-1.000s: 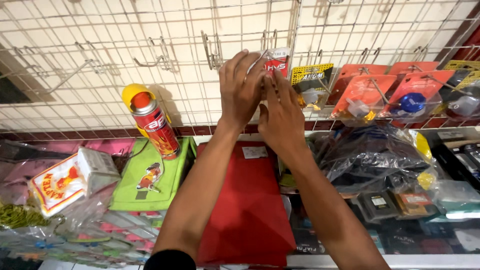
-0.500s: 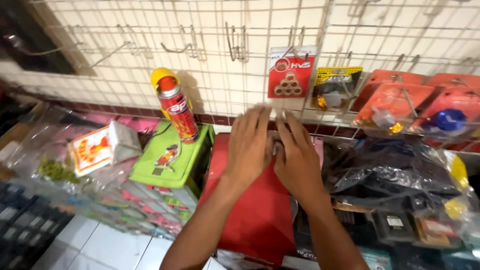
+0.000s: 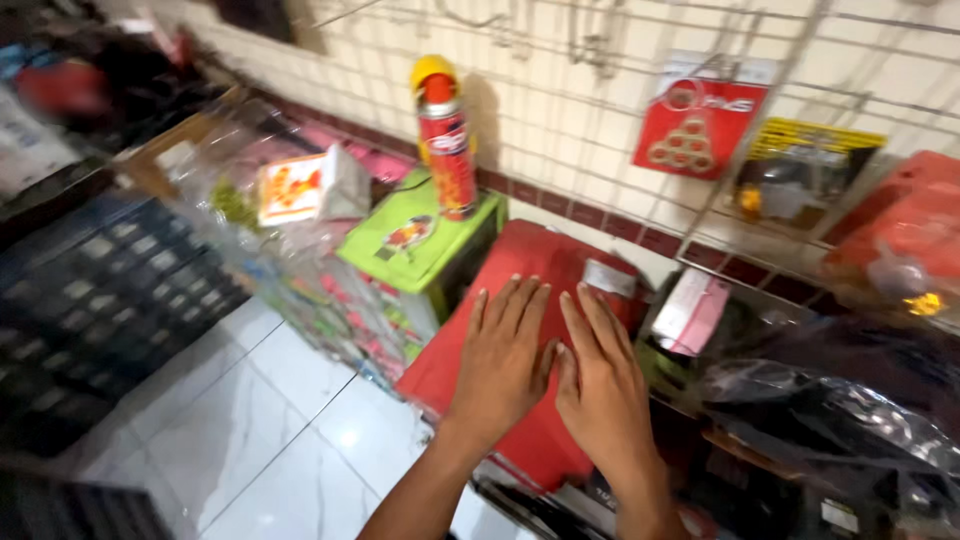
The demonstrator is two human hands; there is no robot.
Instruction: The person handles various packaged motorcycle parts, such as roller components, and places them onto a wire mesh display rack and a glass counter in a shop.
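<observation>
My left hand (image 3: 500, 362) and my right hand (image 3: 603, 385) lie flat, side by side, palms down with fingers spread, over a red box (image 3: 500, 290). Neither hand holds anything. Above them a red blister pack (image 3: 697, 125) hangs on the white wire grid (image 3: 600, 90) against the tiled wall.
A red and yellow spray can (image 3: 446, 140) stands on a green box (image 3: 420, 235) left of the red box. A small white and orange carton (image 3: 300, 188) lies further left among plastic-wrapped goods. Black plastic bags (image 3: 830, 410) sit right. White floor tiles (image 3: 260, 420) show below left.
Both hands came down from the red blister pack on the wire grid and now rest over the red box. The view has swung left and down toward the floor.
</observation>
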